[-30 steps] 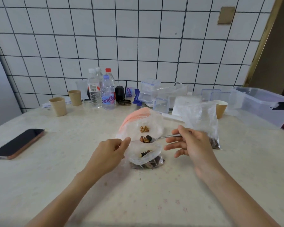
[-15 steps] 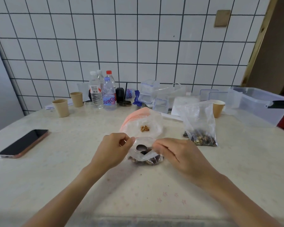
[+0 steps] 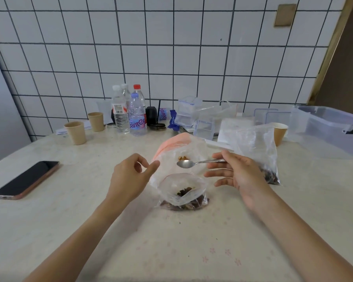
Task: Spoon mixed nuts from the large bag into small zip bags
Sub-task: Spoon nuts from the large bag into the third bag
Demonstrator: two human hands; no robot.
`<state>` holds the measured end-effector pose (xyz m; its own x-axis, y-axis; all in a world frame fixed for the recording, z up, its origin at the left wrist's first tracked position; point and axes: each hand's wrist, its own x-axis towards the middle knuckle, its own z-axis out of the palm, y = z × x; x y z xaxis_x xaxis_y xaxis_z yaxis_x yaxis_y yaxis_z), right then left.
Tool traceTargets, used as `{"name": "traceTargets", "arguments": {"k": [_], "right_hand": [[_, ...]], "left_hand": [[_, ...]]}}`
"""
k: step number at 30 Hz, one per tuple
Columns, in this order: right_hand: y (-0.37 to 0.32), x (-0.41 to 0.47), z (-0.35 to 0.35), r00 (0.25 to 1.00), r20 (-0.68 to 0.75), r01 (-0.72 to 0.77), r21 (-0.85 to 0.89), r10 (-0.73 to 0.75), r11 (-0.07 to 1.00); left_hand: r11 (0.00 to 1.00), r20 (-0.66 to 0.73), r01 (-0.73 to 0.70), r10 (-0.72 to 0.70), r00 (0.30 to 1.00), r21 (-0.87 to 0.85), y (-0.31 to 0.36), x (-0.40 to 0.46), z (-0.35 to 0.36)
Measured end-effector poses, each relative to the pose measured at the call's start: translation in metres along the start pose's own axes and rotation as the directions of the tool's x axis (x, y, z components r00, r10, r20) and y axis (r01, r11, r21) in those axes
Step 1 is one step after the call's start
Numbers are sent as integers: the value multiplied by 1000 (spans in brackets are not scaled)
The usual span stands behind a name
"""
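A small clear zip bag [image 3: 181, 193] stands on the table with its mouth open and dark mixed nuts at the bottom. Above and behind it, my right hand [image 3: 239, 177] pinches the handle of a metal spoon [image 3: 183, 164], whose bowl is empty. My left hand [image 3: 130, 176] hovers left of the bag with loosely curled fingers, holding nothing; its thumb tip is close to the edge of a pink-topped clear bag [image 3: 176, 146] that holds a few nuts. The large clear bag of mixed nuts [image 3: 257, 151] stands behind my right hand, partly hidden by it.
A phone [image 3: 27, 180] lies at the left. Two paper cups [image 3: 75, 132] and several water bottles [image 3: 130, 117] stand at the back by the tiled wall. Clear plastic boxes [image 3: 330, 129], flat bags and another paper cup [image 3: 279, 133] crowd the back right.
The spoon carried nuts over the small bag a second ago; now it is empty and raised. My left hand has let go of the bag's mouth and drawn back to the left.
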<state>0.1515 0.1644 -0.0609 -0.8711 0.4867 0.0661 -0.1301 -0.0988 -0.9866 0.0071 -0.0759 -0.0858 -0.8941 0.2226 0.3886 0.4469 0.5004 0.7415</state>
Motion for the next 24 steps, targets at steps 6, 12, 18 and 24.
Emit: {"name": "traceTargets", "arguments": {"k": [6, 12, 18, 24], "right_hand": [[8, 43, 13, 995, -93, 36, -122, -47, 992], [32, 76, 20, 981, -177, 29, -288, -83, 957], [51, 80, 11, 999, -36, -22, -200, 15, 980], [58, 84, 17, 990, -109, 58, -247, -87, 967]], "left_hand": [[999, 7, 13, -13, 1000, 32, 5, 42, 26], [985, 192, 85, -114, 975, 152, 18, 75, 57], [929, 214, -32, -51, 976, 368, 0, 71, 76], [941, 249, -57, -30, 968, 334, -1, 70, 76]]}}
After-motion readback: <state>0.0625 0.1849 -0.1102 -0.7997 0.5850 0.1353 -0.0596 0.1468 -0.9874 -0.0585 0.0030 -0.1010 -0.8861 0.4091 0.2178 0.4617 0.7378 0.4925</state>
